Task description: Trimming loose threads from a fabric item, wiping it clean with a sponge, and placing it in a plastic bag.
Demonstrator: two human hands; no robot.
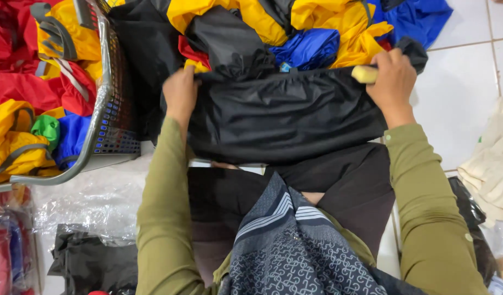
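Observation:
A black fabric piece point(278, 117) with a gathered top edge is stretched flat across my lap. My left hand point(180, 93) grips its upper left corner. My right hand point(392, 79) grips the upper right corner and also pinches a small pale yellow object point(364, 74). Just beyond the black piece lies a heap of yellow, blue, black and red fabric items point(306, 33) on the floor. Both my arms wear olive green sleeves.
A grey plastic basket point(106, 104) at the left holds red, yellow, blue and green fabric. Clear plastic wrapping point(87, 202) and a black bundle point(93, 262) lie at lower left. Cream cloth bags point(492, 164) rest at the right on white floor tiles point(459, 93).

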